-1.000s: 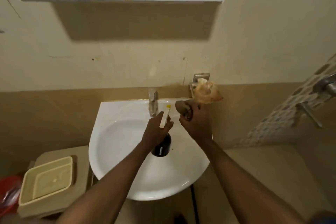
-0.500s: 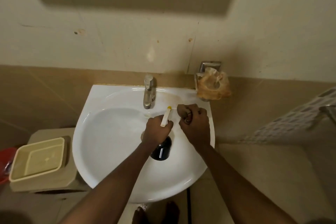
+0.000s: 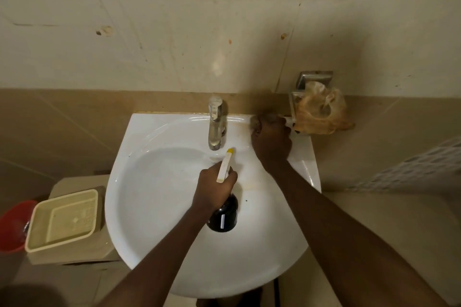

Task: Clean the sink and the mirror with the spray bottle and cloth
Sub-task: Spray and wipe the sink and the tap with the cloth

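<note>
A white sink [image 3: 154, 207] hangs on the tiled wall below me. My left hand [image 3: 214, 189] grips a dark spray bottle [image 3: 223, 217] with a white nozzle and yellow tip [image 3: 225, 164], held over the basin and pointing toward the tap. My right hand [image 3: 270, 141] is fisted on a small dark cloth [image 3: 255, 121], most of it hidden in the fist. It presses on the sink's back right rim, by the wall. The mirror is out of view.
A chrome tap [image 3: 215, 124] stands at the back of the sink. A metal holder with an orange mesh scrubber [image 3: 321, 114] is fixed to the wall at right. A beige tray [image 3: 62, 217] on a tank lid and a red bucket [image 3: 12, 224] sit at left.
My head has tilted down, so the mirror frame has left the view. My right hand with the cloth has moved back to the sink's rear right rim. The bottle stays over the basin.
</note>
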